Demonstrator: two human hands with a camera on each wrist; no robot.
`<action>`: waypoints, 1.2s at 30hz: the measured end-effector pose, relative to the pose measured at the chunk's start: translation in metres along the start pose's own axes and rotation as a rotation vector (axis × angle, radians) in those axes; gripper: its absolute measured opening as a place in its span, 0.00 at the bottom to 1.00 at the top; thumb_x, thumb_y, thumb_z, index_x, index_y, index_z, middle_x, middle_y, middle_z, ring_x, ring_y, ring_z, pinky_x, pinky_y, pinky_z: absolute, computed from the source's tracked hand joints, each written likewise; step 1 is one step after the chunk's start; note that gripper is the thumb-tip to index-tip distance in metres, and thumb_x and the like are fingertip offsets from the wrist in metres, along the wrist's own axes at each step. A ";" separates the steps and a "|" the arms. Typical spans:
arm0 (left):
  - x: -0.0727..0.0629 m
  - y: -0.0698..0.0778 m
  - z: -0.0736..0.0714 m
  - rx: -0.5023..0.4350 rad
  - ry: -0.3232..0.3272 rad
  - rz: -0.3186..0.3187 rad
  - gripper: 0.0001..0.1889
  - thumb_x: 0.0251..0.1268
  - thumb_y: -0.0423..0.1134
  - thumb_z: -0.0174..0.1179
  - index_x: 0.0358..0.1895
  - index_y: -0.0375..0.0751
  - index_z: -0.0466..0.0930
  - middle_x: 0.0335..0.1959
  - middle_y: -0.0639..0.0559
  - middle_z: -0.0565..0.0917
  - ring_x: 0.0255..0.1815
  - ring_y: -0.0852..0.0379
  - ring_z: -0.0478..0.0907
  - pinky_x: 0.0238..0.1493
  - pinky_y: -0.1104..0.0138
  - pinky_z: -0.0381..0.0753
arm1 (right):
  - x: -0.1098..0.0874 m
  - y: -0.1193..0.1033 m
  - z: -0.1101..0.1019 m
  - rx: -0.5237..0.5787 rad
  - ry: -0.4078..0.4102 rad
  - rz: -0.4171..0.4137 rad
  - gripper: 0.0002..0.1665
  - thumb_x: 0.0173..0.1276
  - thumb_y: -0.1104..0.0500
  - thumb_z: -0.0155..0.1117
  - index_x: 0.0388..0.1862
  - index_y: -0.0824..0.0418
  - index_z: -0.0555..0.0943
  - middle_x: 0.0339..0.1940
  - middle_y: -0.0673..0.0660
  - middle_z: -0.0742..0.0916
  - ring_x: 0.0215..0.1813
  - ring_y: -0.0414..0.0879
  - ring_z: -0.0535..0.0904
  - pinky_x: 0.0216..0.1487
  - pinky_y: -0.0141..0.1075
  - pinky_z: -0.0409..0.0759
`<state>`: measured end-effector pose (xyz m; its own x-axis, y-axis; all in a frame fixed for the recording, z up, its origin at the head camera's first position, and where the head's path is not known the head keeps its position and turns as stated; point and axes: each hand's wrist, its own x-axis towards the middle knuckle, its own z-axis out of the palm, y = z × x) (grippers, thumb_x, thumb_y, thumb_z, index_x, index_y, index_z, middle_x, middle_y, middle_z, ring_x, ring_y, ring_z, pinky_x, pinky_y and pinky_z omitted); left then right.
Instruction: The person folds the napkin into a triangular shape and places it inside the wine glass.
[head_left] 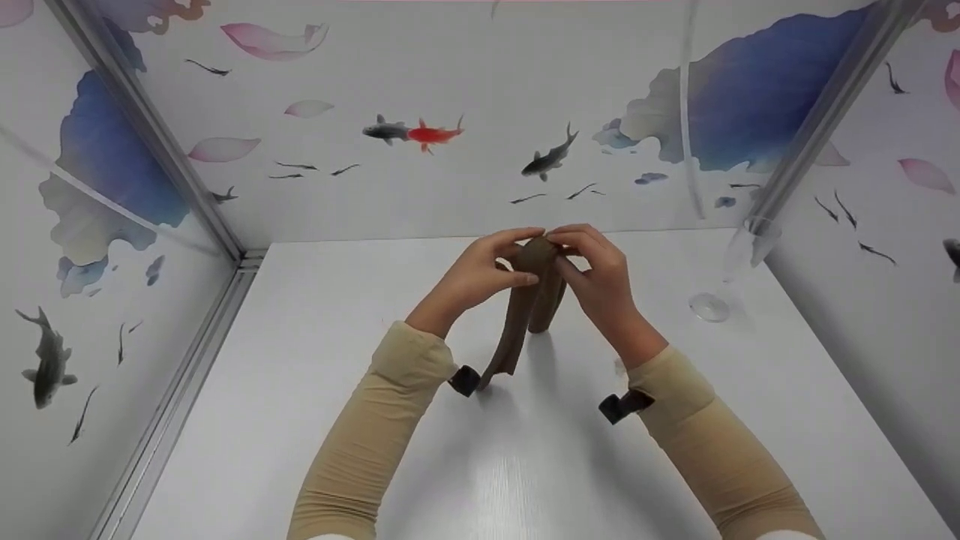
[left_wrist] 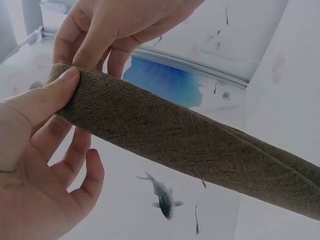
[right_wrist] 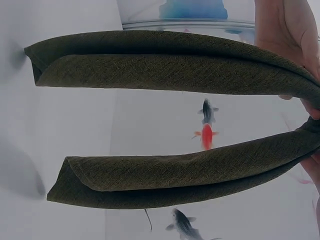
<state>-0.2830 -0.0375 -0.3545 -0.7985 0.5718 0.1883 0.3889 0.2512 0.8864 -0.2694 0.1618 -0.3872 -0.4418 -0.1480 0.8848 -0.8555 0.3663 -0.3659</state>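
A dark olive-brown cloth napkin (head_left: 517, 322), rolled into a long strip, is bent over at its middle. Both of its halves hang down side by side, and the right wrist view shows the rolled edges of the napkin (right_wrist: 175, 72) running along each half. My left hand (head_left: 487, 270) pinches the bend from the left, with the thumb on the near face of the cloth (left_wrist: 150, 132). From the right, my right hand (head_left: 600, 266) pinches the same top part between thumb and fingers. Whether the lower ends touch the table cannot be told.
A clear stemmed glass (head_left: 709, 306) stands at the back right of the white table (head_left: 300, 420). White panels printed with fish and petals (head_left: 450, 187) rise behind and at both sides, with metal posts (head_left: 142, 112) at the corners.
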 end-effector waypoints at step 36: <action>-0.006 0.011 0.019 -0.041 0.392 0.317 0.29 0.66 0.39 0.64 0.67 0.34 0.68 0.53 0.46 0.80 0.54 0.61 0.78 0.63 0.66 0.69 | -0.014 -0.015 0.011 0.161 -0.255 0.313 0.34 0.58 0.57 0.76 0.60 0.63 0.71 0.70 0.59 0.65 0.67 0.49 0.66 0.67 0.47 0.66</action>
<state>-0.2660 -0.0235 -0.3540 -0.7597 0.2770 0.5883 0.6279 0.0774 0.7744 -0.2535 0.1489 -0.3975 -0.7216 -0.2821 0.6323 -0.6923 0.2842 -0.6632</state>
